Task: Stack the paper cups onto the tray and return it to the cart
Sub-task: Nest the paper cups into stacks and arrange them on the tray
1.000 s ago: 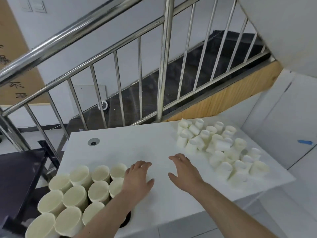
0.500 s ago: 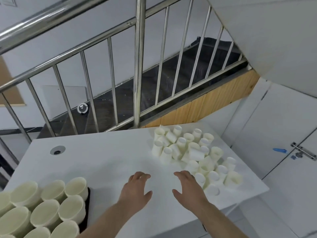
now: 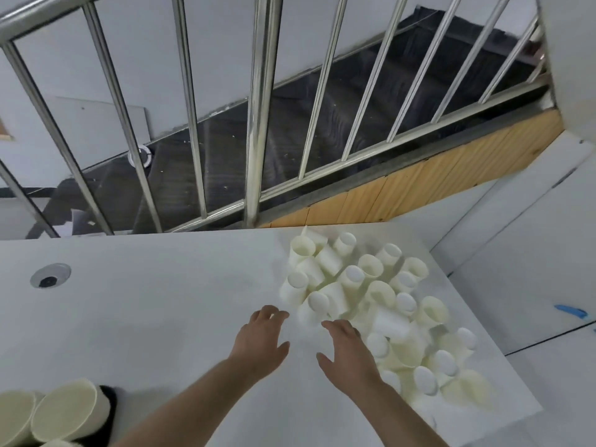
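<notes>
A loose heap of several cream paper cups [image 3: 371, 295] covers the right part of the white table [image 3: 145, 301]; some stand upside down, some lie on their sides. My left hand [image 3: 261, 341] hovers open just left of the heap's near edge, holding nothing. Beside it, my right hand [image 3: 348, 353] is open with fingers spread, close to the nearest cups and empty. At the bottom left corner, upright cups [image 3: 64, 411] stand on a dark tray [image 3: 108, 411], mostly cut off by the frame.
A steel stair railing [image 3: 258, 124] runs along the table's far edge, with dark stairs behind it. A round cable hole [image 3: 50, 275] sits at the table's left. White wall panels with a blue tape mark [image 3: 571, 311] stand to the right.
The view has swung right and both hands have moved forward and right toward the loose heap. The tray of upright cups has slid almost out of frame at the bottom left.
</notes>
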{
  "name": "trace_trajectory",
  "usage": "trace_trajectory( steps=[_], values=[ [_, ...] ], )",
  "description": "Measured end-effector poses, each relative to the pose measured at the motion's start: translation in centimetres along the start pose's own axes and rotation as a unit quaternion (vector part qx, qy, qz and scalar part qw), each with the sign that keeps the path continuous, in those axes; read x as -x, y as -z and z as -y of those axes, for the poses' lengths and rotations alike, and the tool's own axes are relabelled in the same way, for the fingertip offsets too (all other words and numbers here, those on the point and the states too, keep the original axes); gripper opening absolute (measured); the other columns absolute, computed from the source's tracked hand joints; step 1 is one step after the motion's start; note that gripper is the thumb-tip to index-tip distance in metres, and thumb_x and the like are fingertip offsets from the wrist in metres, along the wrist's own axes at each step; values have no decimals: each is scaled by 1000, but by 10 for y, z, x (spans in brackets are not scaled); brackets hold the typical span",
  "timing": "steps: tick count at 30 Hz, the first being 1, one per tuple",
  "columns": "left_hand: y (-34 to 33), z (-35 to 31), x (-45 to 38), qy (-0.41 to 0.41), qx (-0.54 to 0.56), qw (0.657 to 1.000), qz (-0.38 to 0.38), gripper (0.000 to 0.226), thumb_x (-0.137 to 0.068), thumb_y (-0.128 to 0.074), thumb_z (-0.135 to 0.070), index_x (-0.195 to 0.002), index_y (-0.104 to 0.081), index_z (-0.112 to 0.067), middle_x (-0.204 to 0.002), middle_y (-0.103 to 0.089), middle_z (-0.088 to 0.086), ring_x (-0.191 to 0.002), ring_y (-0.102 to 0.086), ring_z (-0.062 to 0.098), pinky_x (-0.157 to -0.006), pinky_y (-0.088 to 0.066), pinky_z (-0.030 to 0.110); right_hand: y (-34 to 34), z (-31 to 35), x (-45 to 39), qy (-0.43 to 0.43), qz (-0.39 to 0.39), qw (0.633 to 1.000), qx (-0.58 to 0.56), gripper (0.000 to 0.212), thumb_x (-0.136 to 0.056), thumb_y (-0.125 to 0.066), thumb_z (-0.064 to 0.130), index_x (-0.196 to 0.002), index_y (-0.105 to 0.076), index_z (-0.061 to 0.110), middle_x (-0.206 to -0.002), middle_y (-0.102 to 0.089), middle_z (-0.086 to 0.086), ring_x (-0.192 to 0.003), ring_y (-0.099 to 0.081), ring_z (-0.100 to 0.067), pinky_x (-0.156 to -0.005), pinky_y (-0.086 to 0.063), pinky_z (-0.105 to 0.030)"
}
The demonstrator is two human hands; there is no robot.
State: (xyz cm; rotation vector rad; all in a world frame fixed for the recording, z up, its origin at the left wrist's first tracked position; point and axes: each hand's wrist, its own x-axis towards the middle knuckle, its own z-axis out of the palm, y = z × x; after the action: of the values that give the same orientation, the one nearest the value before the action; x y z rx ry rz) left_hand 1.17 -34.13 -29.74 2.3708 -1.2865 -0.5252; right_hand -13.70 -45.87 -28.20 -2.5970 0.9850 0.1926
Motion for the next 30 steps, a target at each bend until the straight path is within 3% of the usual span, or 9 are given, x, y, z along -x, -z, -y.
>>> trace_trajectory(
  steps=[5, 13, 17, 22, 30],
  values=[
    [5, -2, -63, -18, -46, 999, 8, 60, -92, -53, -31, -146, -27, -24, -149, -27, -2, -133, -33, 19, -96, -46, 32, 3, -3, -45, 0, 2, 1000, 10, 62, -96, -52, 40, -150, -24, 24, -152, -23, 6, -140, -27, -12, -107, -38, -24],
    [-10, -3, -125, -31, -77, 996, 30, 55, -91, -52, -20, -140, -29, -24, -150, -22, -2, -133, -29, 24, -94, -47, 35, -3, -4, -99, -9, 22, 1000, 1, 70, -94, -57, 37, -150, -19, 23, -157, -14, 3, -143, -20, -17, -106, -40, -29],
    [-18, 0, -136, -25, -67, 997, 39, 52, -91, -48, -12, -139, -32, -25, -148, -26, -6, -131, -31, 22, -92, -47, 36, -8, -8, -109, -4, 35, 999, 9, 63, -95, -56, 33, -148, -24, 20, -153, -21, 3, -139, -26, -18, -102, -43, -30],
    [-23, 1, -138, -16, -59, 997, 44, 56, -94, -51, -20, -144, -27, -26, -143, -31, -4, -125, -39, 22, -91, -47, 35, -15, -14, -110, 6, 31, 999, -3, 51, -94, -57, 29, -139, -36, 19, -144, -33, 4, -128, -38, -18, -100, -44, -29],
    [-18, 16, -115, 13, 7, 1000, -1, 57, -94, -54, -26, -145, -28, -27, -140, -33, -4, -119, -46, 19, -90, -48, 32, -14, -15, -108, 22, 29, 999, -16, 52, -94, -56, 26, -141, -36, 21, -142, -35, 5, -128, -38, -18, -100, -44, -29]
  ],
)
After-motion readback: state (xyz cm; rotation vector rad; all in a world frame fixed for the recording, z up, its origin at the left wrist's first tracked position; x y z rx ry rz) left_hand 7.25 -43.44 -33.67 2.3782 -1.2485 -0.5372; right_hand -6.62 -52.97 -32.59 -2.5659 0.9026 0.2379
